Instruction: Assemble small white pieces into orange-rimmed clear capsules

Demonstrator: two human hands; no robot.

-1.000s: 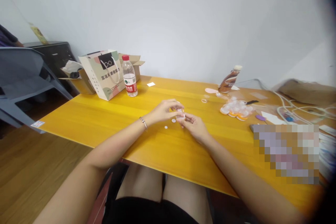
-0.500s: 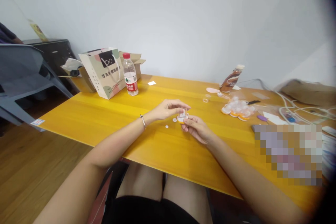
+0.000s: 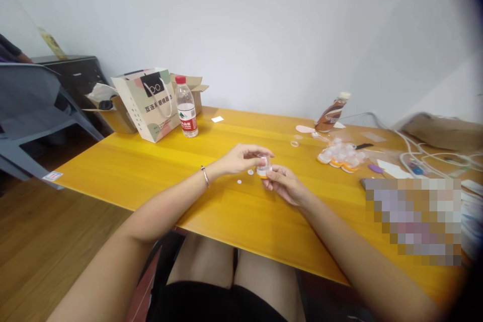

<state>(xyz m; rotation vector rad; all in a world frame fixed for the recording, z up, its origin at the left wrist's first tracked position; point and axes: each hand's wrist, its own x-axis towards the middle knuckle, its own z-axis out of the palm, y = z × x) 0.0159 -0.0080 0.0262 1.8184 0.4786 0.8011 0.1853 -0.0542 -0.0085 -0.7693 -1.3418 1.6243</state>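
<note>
My left hand (image 3: pixel 241 157) and my right hand (image 3: pixel 284 183) meet over the middle of the yellow table (image 3: pixel 124 168). Both pinch one small clear cup with an orange base (image 3: pixel 263 166): the right fingers hold it from below, the left fingertips close on its top. Two small white discs (image 3: pixel 244 176) lie on the table just left of the cup. A silver bracelet (image 3: pixel 205 176) sits on my left wrist.
A pile of similar small cups (image 3: pixel 339 156) lies to the right, with a tilted brown bottle (image 3: pixel 331 113) behind it. At the back left stand a water bottle (image 3: pixel 186 107), a paper bag (image 3: pixel 148 103) and a cardboard box (image 3: pixel 190 87). Cables (image 3: pixel 433 156) lie at the right.
The small cup has come upright between my fingers, its orange base now showing at the bottom. Both hands have shifted slightly to the right.
</note>
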